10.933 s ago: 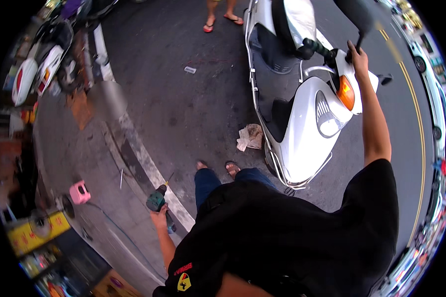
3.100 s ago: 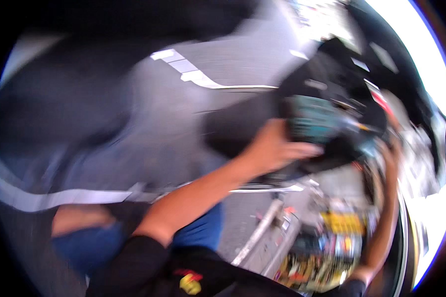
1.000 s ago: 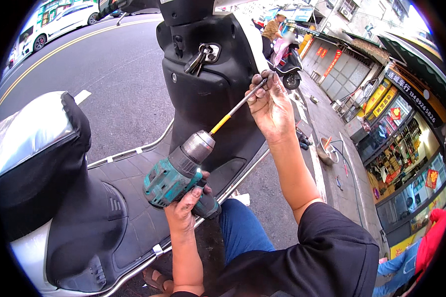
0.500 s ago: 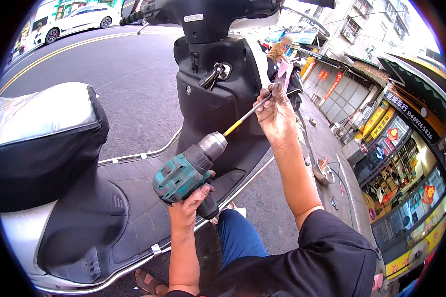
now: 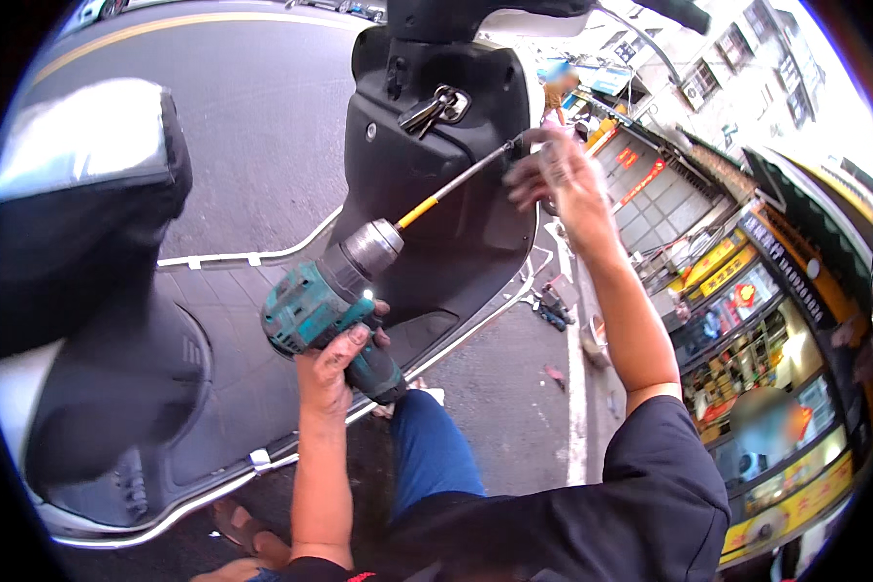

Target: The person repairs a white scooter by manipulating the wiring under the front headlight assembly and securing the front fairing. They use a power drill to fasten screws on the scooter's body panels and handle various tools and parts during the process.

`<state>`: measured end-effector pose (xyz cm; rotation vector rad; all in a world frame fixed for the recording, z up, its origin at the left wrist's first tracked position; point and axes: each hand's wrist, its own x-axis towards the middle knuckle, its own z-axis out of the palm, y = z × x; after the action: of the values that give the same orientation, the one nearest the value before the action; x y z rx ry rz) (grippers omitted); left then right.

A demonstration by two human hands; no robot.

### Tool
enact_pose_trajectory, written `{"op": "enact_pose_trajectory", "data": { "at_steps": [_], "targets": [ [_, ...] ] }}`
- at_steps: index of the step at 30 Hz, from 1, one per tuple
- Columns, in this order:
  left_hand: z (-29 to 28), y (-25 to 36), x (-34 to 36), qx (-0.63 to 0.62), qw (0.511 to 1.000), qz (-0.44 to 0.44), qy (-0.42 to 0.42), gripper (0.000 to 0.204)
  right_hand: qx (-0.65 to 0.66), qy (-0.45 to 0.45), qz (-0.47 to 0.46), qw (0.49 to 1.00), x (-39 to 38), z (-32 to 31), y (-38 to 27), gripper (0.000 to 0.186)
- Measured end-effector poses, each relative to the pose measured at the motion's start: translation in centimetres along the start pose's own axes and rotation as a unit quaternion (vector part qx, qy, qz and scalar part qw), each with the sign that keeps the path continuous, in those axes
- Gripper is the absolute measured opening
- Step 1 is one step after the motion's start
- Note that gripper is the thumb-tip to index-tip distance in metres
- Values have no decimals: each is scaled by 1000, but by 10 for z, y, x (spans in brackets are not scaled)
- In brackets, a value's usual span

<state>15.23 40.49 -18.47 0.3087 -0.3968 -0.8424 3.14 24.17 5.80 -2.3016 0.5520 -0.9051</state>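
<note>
My left hand [image 5: 335, 364] is wrapped round the grip of a teal and black cordless drill [image 5: 310, 306], held over the scooter's footboard. A small white light glows on the drill. From its chuck [image 5: 373, 247] a long screwdriver bit [image 5: 456, 184] with a yellow sleeve points up and to the right. My right hand [image 5: 572, 184] is beside the bit's tip, its fingers apart and blurred by motion. Whether a fingertip touches the tip, I cannot tell. Behind the bit stands the scooter's black front panel [image 5: 446, 126], with keys [image 5: 422, 114] hanging in its lock.
The scooter's seat [image 5: 78, 194], with a silver and black cover, is at the left. Below it runs the ridged footboard [image 5: 233, 339]. Dark objects [image 5: 553, 306] lie on the pavement to the right. A person [image 5: 766, 427] is by the open shopfront, another [image 5: 558, 87] farther off.
The drill has moved left and slightly up. My right hand's fingers have spread from their pinch on the bit's tip. The drill's light has come on, and the view has shifted.
</note>
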Motion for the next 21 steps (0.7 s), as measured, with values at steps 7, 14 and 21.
{"op": "enact_pose_trajectory", "data": {
  "at_steps": [7, 14, 21],
  "targets": [
    [-11, -18, 9, 32, 1000, 0, 0, 29, -500, -27, 5, 866, 78, -23, -32, 85],
    [-5, -35, 19, -3, 999, -33, -23, 34, -571, -65, -80, 815, 93, -25, -32, 79],
    [-17, -46, 20, 59, 997, -6, -55, 26, -494, -89, -23, 864, 88, -20, -37, 63]
  ]
}}
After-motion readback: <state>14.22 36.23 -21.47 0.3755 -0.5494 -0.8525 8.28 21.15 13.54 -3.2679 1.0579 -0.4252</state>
